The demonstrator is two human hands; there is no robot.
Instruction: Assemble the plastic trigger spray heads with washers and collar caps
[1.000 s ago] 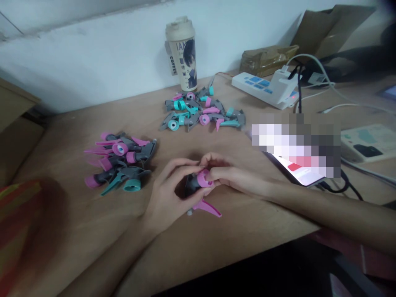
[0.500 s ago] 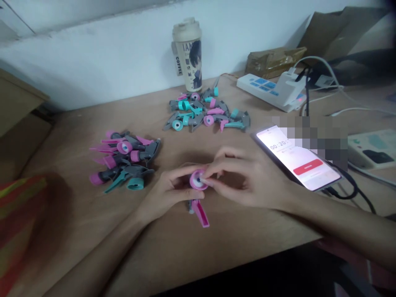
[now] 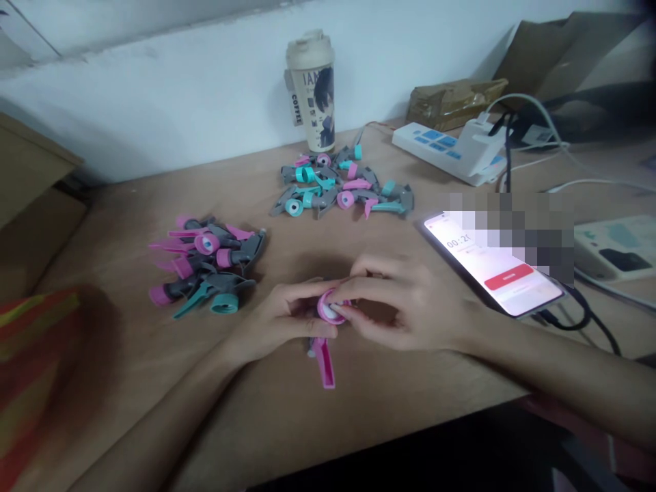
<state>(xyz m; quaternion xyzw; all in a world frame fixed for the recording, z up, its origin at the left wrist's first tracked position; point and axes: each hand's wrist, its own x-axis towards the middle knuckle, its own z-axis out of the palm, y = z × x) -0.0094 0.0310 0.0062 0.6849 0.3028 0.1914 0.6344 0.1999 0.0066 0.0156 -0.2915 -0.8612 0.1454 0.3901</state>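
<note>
Left hand [image 3: 277,312] holds trigger sprayer [image 3: 326,311], lever [image 3: 324,367] swung straighter toward worktop's [image 3: 394,386] near edge; right hand [image 3: 407,301] still busy at collar [image 3: 322,309], grip unclear.

A pale wall [image 3: 154,109] runs along the far side of a brown wooden table [image 3: 287,417]; lighting is dim, with darkness below the near edge.

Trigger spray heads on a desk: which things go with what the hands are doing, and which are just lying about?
Part of the work, it seems:
pink-and-grey spray head, held by the left hand and touched by the right hand
left pile of spray heads
back pile of spray heads

Probably just lying about:
coffee cup
white power strip
phone
taped brown package
</note>
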